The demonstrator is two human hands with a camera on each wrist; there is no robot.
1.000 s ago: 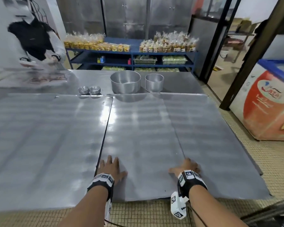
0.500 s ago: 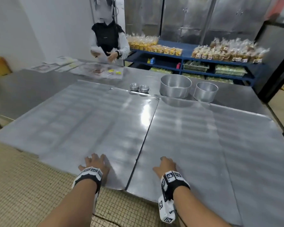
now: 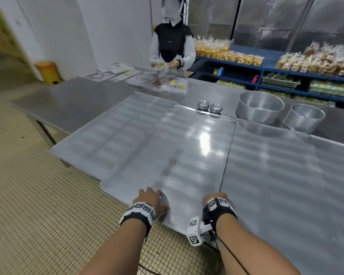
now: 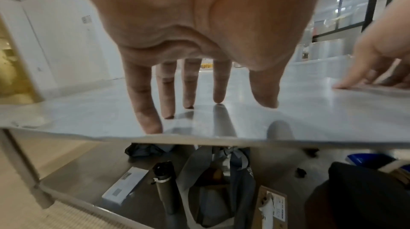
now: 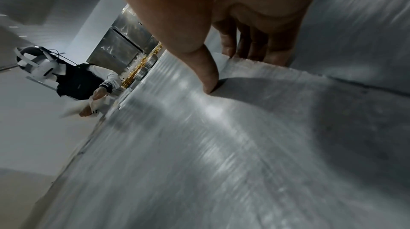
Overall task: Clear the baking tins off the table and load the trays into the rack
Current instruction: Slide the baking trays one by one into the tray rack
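Observation:
Flat metal trays lie side by side on the steel table (image 3: 72, 100). My left hand (image 3: 149, 197) rests with straight fingers (image 4: 188, 92) on the near edge of the middle tray (image 3: 187, 155). My right hand (image 3: 216, 198) grips that tray's right edge at the seam with the right tray (image 3: 286, 175), thumb (image 5: 206, 75) on top and fingers curled under. At the far side stand a large round tin (image 3: 259, 110), a smaller round tin (image 3: 304, 118) and two tiny tins (image 3: 203, 105). No rack is in view.
Another person (image 3: 172, 46) handles packets at the table's far left end. Blue shelves (image 3: 266, 70) with bagged bread stand behind. A yellow bin (image 3: 48, 72) sits by the wall. Bags and a bottle (image 4: 164, 183) lie on the shelf under the table.
Both hands have moved left along the table's near edge. The right hand now curls round the middle tray's right edge. The view has swung left.

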